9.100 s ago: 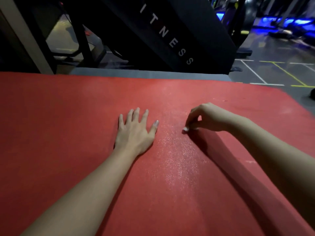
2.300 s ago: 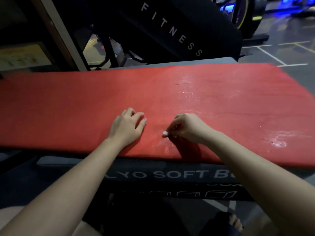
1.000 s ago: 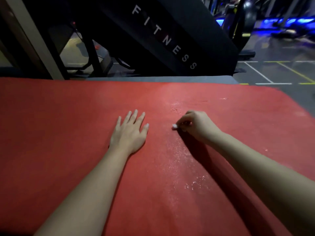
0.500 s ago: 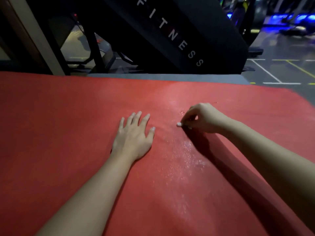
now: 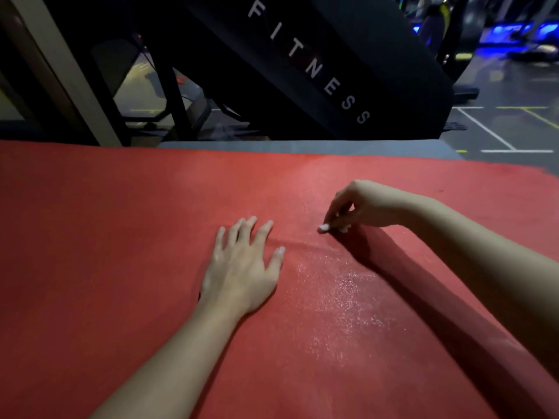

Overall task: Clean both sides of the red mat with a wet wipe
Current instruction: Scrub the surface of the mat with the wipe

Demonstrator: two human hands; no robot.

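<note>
the red mat [image 5: 106,237] lies spread over the counter [image 5: 302,145], covering it from the left edge to the near edge; only a grey strip of the counter shows along the far edge. the left hand [image 5: 242,267] rests palm down near the mat's middle, fingers straight and spread. the right hand [image 5: 360,207], just to its right and apart from it, has its wrist raised and fingers curled down, pinching a small white wet wipe [image 5: 324,228] against the mat; most of the wipe is hidden. a wet sheen [image 5: 341,294] glistens nearer than the wipe. beyond the far edge stands a black panel [image 5: 308,65] lettered "fitness". against half a second ago, both hands sit almost where they were, and a low ridge now runs in the mat between them.
</note>
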